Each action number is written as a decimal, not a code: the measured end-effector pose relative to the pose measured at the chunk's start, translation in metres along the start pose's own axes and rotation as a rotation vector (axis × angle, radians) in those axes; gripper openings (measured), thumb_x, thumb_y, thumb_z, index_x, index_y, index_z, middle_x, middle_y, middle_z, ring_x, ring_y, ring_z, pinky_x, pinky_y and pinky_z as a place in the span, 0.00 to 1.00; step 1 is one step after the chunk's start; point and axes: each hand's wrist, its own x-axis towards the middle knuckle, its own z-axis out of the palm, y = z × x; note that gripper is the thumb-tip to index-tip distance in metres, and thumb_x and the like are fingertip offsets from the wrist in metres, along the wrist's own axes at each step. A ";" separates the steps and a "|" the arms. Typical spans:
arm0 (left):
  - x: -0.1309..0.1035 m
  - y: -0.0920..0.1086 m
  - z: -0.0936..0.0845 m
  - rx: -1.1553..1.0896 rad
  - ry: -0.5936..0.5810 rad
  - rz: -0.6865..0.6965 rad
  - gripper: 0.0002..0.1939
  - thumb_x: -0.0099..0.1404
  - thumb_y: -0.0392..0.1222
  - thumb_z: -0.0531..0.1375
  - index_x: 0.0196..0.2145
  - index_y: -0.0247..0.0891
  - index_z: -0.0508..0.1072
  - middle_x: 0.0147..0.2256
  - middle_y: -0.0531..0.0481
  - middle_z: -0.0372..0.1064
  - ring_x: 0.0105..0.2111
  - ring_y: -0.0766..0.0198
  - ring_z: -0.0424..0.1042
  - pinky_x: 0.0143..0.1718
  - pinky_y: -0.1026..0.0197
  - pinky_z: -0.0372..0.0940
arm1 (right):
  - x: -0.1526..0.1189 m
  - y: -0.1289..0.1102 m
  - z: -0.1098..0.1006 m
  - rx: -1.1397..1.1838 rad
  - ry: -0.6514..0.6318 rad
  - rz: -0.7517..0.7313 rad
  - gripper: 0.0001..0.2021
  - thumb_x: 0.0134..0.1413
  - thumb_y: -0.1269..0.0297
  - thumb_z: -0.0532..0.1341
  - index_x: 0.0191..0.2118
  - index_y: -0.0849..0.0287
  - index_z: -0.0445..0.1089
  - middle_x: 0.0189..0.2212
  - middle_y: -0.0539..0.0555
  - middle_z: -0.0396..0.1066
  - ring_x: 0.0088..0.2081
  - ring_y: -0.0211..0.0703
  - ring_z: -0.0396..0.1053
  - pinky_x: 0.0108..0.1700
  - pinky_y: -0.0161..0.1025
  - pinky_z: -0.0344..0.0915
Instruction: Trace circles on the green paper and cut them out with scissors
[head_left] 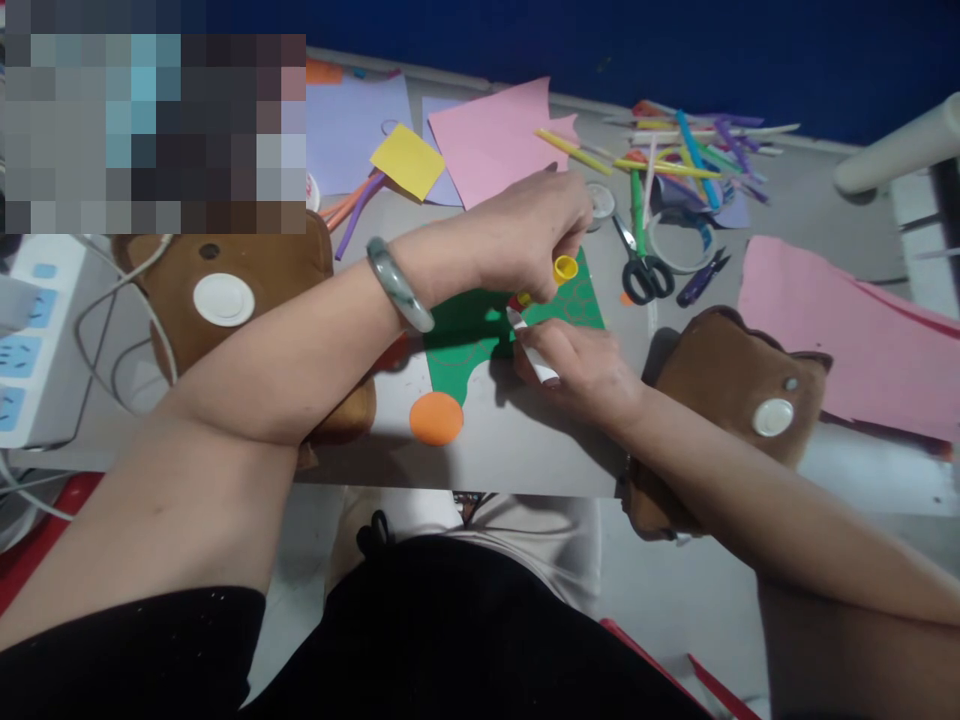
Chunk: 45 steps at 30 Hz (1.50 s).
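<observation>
My left hand (529, 230), with a marbled bangle on the wrist, reaches across the green sheet (454, 355) with its fingers curled down. At its fingertips is a small yellow ring-shaped piece (566, 269); part of it is hidden by the fingers. A small red and yellow piece (520, 300) shows just below that hand. My right hand (574, 365) is closed around a slim white pen-like tube (538, 358), its tip pointing up-left at the red and yellow piece. Curved lines are drawn on the green sheet. An orange paper disc (436, 418) lies at its lower edge.
Black-handled scissors (646, 280), a tape roll (682, 243) and a purple cutter (703, 278) lie right. Colourful strips (697, 165) and pink paper (495, 140) lie behind. Brown plush pieces (739, 390) flank the arms. A white power strip (52, 350) with cables stands left.
</observation>
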 end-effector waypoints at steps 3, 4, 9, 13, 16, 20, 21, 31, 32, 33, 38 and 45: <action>0.001 -0.001 0.000 -0.001 -0.013 -0.007 0.11 0.52 0.33 0.75 0.35 0.37 0.83 0.38 0.43 0.82 0.46 0.48 0.75 0.49 0.46 0.71 | -0.001 -0.001 -0.003 -0.079 -0.016 -0.068 0.07 0.61 0.69 0.63 0.43 0.50 0.74 0.33 0.54 0.78 0.30 0.47 0.74 0.27 0.45 0.67; 0.001 -0.002 0.001 -0.011 -0.018 -0.009 0.12 0.52 0.35 0.76 0.35 0.38 0.84 0.37 0.44 0.82 0.47 0.48 0.75 0.51 0.45 0.71 | -0.001 -0.002 -0.004 -0.095 -0.021 -0.086 0.07 0.61 0.70 0.63 0.42 0.50 0.74 0.33 0.54 0.78 0.29 0.47 0.73 0.27 0.45 0.67; 0.001 0.000 0.001 -0.011 -0.018 -0.013 0.14 0.55 0.40 0.79 0.37 0.33 0.84 0.38 0.42 0.82 0.47 0.50 0.73 0.53 0.46 0.69 | -0.003 -0.005 -0.009 -0.169 0.000 -0.150 0.09 0.60 0.75 0.61 0.40 0.51 0.71 0.31 0.53 0.78 0.27 0.46 0.73 0.27 0.45 0.66; -0.001 0.002 -0.001 0.045 -0.026 -0.020 0.07 0.57 0.32 0.73 0.35 0.32 0.83 0.40 0.41 0.82 0.43 0.55 0.73 0.49 0.50 0.70 | -0.008 -0.004 -0.007 -0.169 0.037 -0.121 0.11 0.61 0.75 0.59 0.42 0.50 0.72 0.32 0.52 0.79 0.28 0.47 0.75 0.29 0.44 0.69; -0.001 0.003 -0.003 0.048 -0.036 -0.015 0.07 0.56 0.29 0.69 0.35 0.32 0.82 0.41 0.42 0.81 0.41 0.56 0.74 0.47 0.53 0.70 | -0.011 -0.002 -0.006 -0.157 0.065 -0.086 0.08 0.65 0.72 0.60 0.43 0.50 0.73 0.34 0.52 0.81 0.30 0.46 0.77 0.31 0.43 0.72; -0.001 0.006 -0.003 0.072 -0.056 -0.038 0.10 0.56 0.26 0.70 0.38 0.28 0.83 0.42 0.42 0.81 0.46 0.54 0.76 0.50 0.53 0.70 | -0.011 0.000 -0.005 -0.157 0.158 -0.084 0.04 0.71 0.66 0.59 0.45 0.52 0.72 0.35 0.54 0.82 0.33 0.46 0.80 0.33 0.42 0.75; -0.001 0.007 -0.003 0.074 -0.057 -0.041 0.10 0.57 0.25 0.70 0.38 0.27 0.83 0.41 0.42 0.81 0.45 0.54 0.76 0.50 0.54 0.70 | -0.010 0.000 -0.004 -0.162 0.186 -0.093 0.04 0.71 0.66 0.60 0.46 0.53 0.72 0.35 0.54 0.82 0.33 0.46 0.81 0.33 0.41 0.75; -0.001 0.008 -0.003 0.083 -0.050 -0.016 0.06 0.59 0.26 0.69 0.36 0.26 0.80 0.37 0.47 0.77 0.41 0.62 0.73 0.50 0.55 0.69 | -0.008 0.000 -0.004 -0.069 0.303 -0.022 0.03 0.70 0.66 0.63 0.45 0.55 0.74 0.36 0.54 0.83 0.32 0.42 0.80 0.35 0.37 0.73; -0.001 0.008 -0.003 0.084 -0.051 -0.028 0.06 0.58 0.25 0.69 0.35 0.27 0.80 0.37 0.47 0.77 0.41 0.62 0.73 0.49 0.56 0.69 | -0.008 0.000 -0.004 -0.063 0.303 -0.014 0.02 0.70 0.65 0.63 0.44 0.55 0.74 0.36 0.54 0.83 0.32 0.43 0.80 0.35 0.37 0.73; -0.001 0.008 -0.003 0.085 -0.057 -0.041 0.06 0.58 0.24 0.69 0.35 0.27 0.79 0.37 0.47 0.77 0.41 0.62 0.73 0.49 0.56 0.69 | -0.008 0.000 -0.004 -0.052 0.306 -0.008 0.03 0.70 0.64 0.63 0.45 0.55 0.73 0.36 0.54 0.83 0.33 0.43 0.81 0.35 0.38 0.74; -0.003 0.011 -0.004 0.020 -0.052 -0.034 0.05 0.59 0.24 0.69 0.34 0.24 0.78 0.39 0.44 0.77 0.46 0.60 0.71 0.54 0.54 0.66 | -0.005 0.000 -0.006 0.012 0.343 0.079 0.01 0.68 0.63 0.63 0.42 0.52 0.72 0.31 0.52 0.81 0.27 0.44 0.78 0.31 0.40 0.72; -0.001 0.009 -0.004 0.048 -0.055 -0.056 0.06 0.58 0.25 0.70 0.34 0.28 0.79 0.37 0.47 0.76 0.48 0.56 0.74 0.54 0.53 0.68 | -0.003 0.003 -0.002 0.320 0.348 0.381 0.13 0.69 0.48 0.66 0.39 0.51 0.70 0.20 0.47 0.70 0.20 0.41 0.68 0.24 0.40 0.65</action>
